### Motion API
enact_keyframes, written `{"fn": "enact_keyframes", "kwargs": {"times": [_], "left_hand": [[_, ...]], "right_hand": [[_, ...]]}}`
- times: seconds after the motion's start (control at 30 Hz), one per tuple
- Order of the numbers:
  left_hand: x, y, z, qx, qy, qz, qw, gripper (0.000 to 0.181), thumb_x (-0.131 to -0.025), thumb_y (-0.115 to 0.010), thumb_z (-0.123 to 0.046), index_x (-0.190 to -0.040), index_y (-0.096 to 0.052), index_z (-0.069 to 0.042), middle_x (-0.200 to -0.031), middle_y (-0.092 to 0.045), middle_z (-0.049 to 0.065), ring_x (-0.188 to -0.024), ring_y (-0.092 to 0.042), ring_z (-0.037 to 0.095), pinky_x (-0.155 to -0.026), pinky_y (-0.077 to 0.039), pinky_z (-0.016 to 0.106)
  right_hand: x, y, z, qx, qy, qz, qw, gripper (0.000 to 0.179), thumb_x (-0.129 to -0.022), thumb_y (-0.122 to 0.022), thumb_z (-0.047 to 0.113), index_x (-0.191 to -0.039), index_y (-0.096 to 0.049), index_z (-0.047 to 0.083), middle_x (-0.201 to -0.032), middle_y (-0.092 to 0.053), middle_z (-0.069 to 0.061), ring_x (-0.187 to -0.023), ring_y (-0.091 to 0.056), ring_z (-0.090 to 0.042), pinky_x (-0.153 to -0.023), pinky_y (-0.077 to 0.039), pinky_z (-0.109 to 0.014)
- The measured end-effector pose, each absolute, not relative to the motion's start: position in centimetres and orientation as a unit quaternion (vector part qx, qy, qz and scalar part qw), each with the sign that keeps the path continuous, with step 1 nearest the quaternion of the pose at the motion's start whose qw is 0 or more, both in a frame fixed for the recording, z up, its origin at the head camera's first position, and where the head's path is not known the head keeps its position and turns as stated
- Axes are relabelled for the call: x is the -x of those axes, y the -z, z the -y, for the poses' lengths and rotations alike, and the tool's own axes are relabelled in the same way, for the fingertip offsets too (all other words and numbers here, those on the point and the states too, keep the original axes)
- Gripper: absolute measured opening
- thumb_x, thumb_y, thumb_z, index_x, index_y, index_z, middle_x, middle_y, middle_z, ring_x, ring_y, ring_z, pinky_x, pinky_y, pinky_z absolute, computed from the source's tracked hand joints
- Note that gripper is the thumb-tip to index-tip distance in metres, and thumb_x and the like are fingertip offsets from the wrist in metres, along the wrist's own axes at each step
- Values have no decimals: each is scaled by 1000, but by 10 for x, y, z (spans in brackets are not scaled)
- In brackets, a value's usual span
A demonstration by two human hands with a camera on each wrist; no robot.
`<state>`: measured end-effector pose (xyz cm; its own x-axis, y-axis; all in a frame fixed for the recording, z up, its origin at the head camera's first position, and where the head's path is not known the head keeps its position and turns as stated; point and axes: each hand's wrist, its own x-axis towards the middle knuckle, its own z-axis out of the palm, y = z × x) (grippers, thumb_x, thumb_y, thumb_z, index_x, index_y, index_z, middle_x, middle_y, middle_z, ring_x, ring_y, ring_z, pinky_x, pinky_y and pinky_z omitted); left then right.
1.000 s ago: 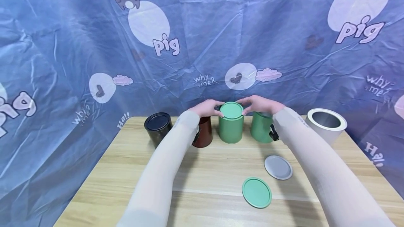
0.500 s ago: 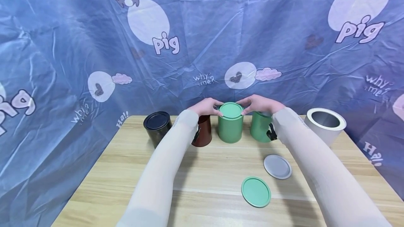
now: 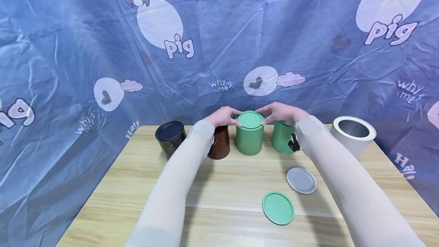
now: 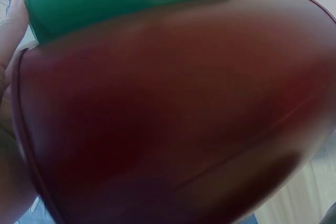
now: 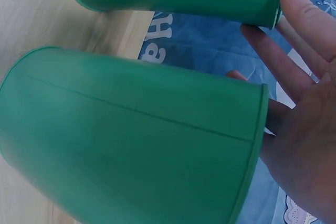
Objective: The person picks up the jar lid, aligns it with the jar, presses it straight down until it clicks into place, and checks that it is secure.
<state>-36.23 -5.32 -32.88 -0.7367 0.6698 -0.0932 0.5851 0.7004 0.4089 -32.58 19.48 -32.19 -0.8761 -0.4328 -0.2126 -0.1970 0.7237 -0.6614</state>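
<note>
A green can (image 3: 249, 141) stands upright near the table's far edge, with a green lid (image 3: 250, 119) on top. From the left side my left hand (image 3: 223, 117) holds the lid's rim. Opposite it, my right hand (image 3: 282, 112) grips the rim between thumb and fingers; its other fingers spread behind in the right wrist view. A dark red can (image 4: 168, 103) stands below my left hand and fills most of the left wrist view. Beneath my right hand is a second green can (image 5: 131, 135), its top partly hidden by the hand.
On the table (image 3: 226, 216) lie a loose green lid (image 3: 278, 208) and a grey lid (image 3: 302, 180). A black can (image 3: 170, 140) stands at the left, partly behind my left sleeve. At the right is a white can (image 3: 354, 134) without a lid. A blue patterned cloth (image 3: 219, 41) hangs behind.
Both hands stay at the lid's rim, and the cans and loose lids keep their places. Only a slight shift of the whole view shows.
</note>
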Motion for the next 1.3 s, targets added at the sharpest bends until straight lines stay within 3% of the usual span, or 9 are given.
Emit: {"fn": "enact_keyframes", "kwargs": {"times": [0.3,0.67,1.3], "left_hand": [[363,328,55,-343,-176,-914,127,59,-86,-73,-33,-138,-55,-12,-131,-63,6,-117,-60,19,-101,-46,29],[363,331,57,-349,-194,-908,125,58,-87,-71,-32,-138,-54,-11,-136,-59,7,-126,-55,24,-105,-44,33],[368,328,58,-367,-166,-907,128,57,-87,-71,-33,-138,-55,-13,-135,-59,4,-124,-57,19,-103,-45,29]], "right_hand": [[327,319,-191,163,318,-915,187,63,-87,-72,20,-143,-47,7,-145,-45,-21,-138,-37,-40,-112,-31,-55],[326,318,-191,162,303,-919,193,65,-87,-72,24,-144,-45,7,-146,-44,-21,-138,-37,-40,-113,-29,-55],[329,314,-187,155,312,-913,212,64,-89,-70,20,-145,-43,5,-147,-42,-21,-139,-34,-41,-114,-27,-55]]}}
